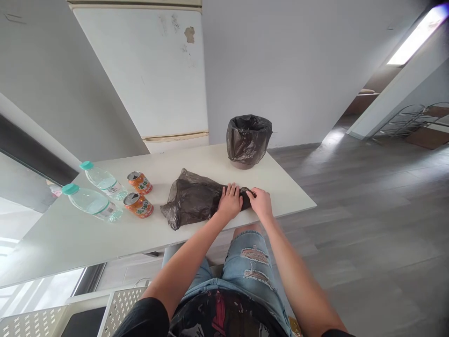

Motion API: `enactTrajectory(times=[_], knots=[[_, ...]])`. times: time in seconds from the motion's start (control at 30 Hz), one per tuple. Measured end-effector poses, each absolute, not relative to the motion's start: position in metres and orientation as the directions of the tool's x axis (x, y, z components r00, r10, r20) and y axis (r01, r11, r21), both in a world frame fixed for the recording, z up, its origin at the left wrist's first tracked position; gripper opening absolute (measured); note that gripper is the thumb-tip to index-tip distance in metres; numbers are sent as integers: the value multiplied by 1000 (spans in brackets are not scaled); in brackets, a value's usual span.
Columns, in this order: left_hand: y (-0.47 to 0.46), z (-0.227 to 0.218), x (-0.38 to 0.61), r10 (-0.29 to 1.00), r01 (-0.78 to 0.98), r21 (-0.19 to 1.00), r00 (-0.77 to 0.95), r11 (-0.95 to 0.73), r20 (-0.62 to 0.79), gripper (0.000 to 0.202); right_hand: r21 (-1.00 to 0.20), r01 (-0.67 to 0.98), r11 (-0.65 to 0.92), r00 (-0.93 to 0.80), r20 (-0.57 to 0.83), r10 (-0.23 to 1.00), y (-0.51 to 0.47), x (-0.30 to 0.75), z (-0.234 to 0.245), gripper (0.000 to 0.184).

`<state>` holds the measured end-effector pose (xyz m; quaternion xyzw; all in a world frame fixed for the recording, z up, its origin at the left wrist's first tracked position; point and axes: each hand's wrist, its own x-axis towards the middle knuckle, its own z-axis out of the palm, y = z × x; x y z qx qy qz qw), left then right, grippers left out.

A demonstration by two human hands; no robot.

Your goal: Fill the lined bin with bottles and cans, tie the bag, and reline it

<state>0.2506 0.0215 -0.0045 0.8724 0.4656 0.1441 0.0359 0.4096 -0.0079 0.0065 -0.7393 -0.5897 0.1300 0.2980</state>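
Two hands work on one loose black bag (196, 196), which lies on the bench (87, 243) near its front edge. The bag's wide, crumpled end points left and its narrower, gathered part runs right, under the hands. The left hand (230, 202) lies palm down on the gathered part, fingers slightly spread. The right hand (260, 202) pinches the bag's right end between thumb and fingers.

Behind the hands, near the back edge of the bench, stands one bin (242, 165), upright. One black liner (247, 146) sits inside it and folds over the outside, so that only a strip of the bin's base shows. The bin and the loose bag are apart.

At the left end of the bench are four drink containers: two clear bottles, one farther back (101, 179) and one nearer (89, 203), each with a green cap, and two orange cans, one farther back (141, 183) and one nearer (139, 206). The cans stand just beside the bottles, between them and the bag. One white fridge (150, 65) stands beyond the bench.
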Motion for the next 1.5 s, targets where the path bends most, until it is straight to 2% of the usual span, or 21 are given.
enactTrajectory(times=[0.1,0.37,0.67,0.77,0.83,0.93,1.03,1.17,1.27,1.37,1.5], knots=[[19,-12,239,839,816,206,504,-541,206,61,-519,841,-154,250,120,961,-7,418,5,28],[37,-13,161,910,886,213,386,-411,151,64,-485,852,-198,275,92,957,-8,456,5,31],[23,-12,64,959,941,226,212,-253,191,64,-461,858,-228,318,128,939,3,484,0,33],[21,-11,48,962,916,314,196,-249,193,63,-511,833,-215,342,168,924,3,486,-2,33],[22,-10,41,967,882,408,172,-237,190,63,-591,787,-177,357,202,912,2,488,-2,35],[25,-9,35,975,809,552,107,-200,197,63,-728,676,-111,376,212,902,-2,490,0,47],[26,-9,32,977,742,647,54,-177,206,62,-795,600,-85,386,194,902,-5,490,4,55],[27,-10,31,975,717,673,42,-182,218,60,-769,631,-98,362,181,914,-6,488,4,53],[27,-11,28,968,680,705,27,-201,249,57,-753,654,-78,335,195,922,-4,491,-2,44],[27,-10,23,957,614,757,-9,-223,290,50,-786,618,-24,314,219,924,-2,497,-10,33],[25,-8,21,951,588,772,-17,-240,308,45,-833,553,15,358,254,899,1,502,-18,30]])
